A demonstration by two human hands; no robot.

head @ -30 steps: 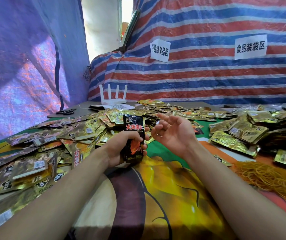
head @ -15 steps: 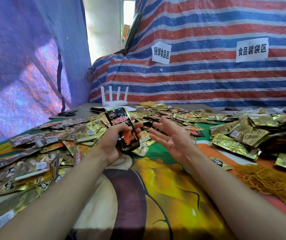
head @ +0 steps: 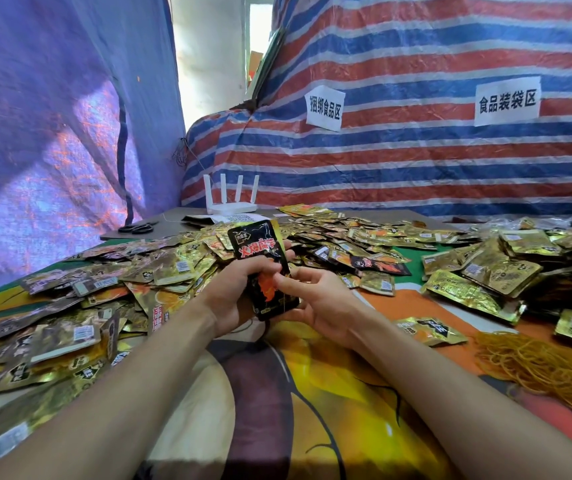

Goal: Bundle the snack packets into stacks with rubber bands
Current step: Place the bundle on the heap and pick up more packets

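At the centre of the frame both hands meet on a small stack of black packets (head: 263, 261), held nearly upright above the table with its top tipped a little to the left and its red lettering facing the camera. The left hand (head: 234, 299) grips the stack from the left, its fingers curled across the front below the lettering. The right hand (head: 319, 303) holds the lower right part, with the thumb pressed on the front face and the fingers curled under the bottom edge. Whether a band already runs round the stack cannot be told. Loose packets (head: 104, 285), gold and dark, lie in a wide heap that fills the left of the frame and runs behind the hands across the middle. At the right edge more gold packets (head: 485, 275) sit piled thicker, some overlapping. A tangled mound of yellow rubber bands (head: 540, 368) lies at the lower right, well apart from the hands. The table wears a bright printed cloth (head: 319, 403) in orange, yellow and green. Beyond the heap, in the upper middle, a white router (head: 232, 202) stands with four antennas, and black scissors (head: 138, 228) lie to its left. A striped tarp (head: 416, 161) with two paper signs (head: 506, 101) fills the upper right, and a purple tarp (head: 52, 133) fills the upper left.
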